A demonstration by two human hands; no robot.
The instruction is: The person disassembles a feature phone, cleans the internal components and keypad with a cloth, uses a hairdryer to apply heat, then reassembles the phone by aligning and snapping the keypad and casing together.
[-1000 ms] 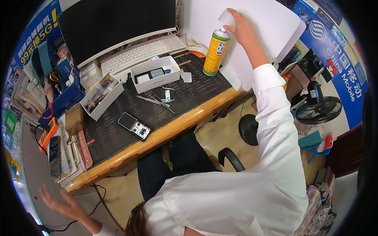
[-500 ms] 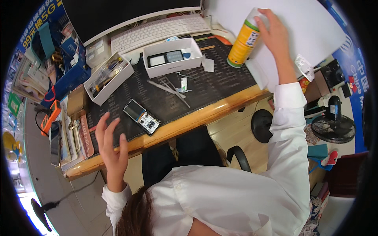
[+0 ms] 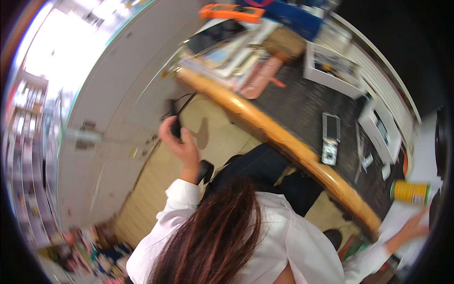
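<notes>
My left hand [image 3: 182, 149] is off the desk's left end, its thumb and fingers closed round a small black object [image 3: 175, 127] with a black cable; blur hides its exact kind. At the far right edge, my right hand [image 3: 412, 228] is beside the capped end of a yellow can [image 3: 409, 191] with green bands. Its fingertips run into the dark rim, so I cannot make out whether they touch the can. On the dark desk mat lies an opened phone [image 3: 330, 138], its screen above and its bare circuit board below.
A wooden desk edge [image 3: 265, 124] crosses the view diagonally. Books and papers [image 3: 227, 59], a brown box [image 3: 283, 42], a white box of tools [image 3: 333, 71] and another white box [image 3: 380, 130] stand on the desk. A grey cabinet [image 3: 106, 123] is at the left.
The view has swung left, bringing the cabinet and floor into sight. My left hand has moved from beside the phone to the black corded object and closed on it.
</notes>
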